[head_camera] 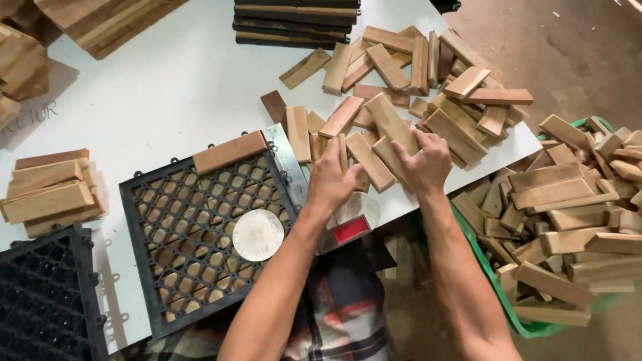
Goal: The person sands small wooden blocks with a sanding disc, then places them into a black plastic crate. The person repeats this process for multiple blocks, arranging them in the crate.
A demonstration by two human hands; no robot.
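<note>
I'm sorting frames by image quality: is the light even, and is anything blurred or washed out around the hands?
Head view: soft, even light, faint shadows under the wooden blocks; the white table is bright but not blown out; left hand and right hand slightly soft, the black grid tile sharp; edges bend slightly.

A woodworking shop, seen from over my bench.

I'm looking at a white worktable (167, 93) heaped with short sawn wood slats (401, 100), black plastic grid tile bases (207, 234), stacked finished tiles (294, 23), a green crate (535, 327) of offcuts, and a dusty concrete floor (568, 53).
</note>
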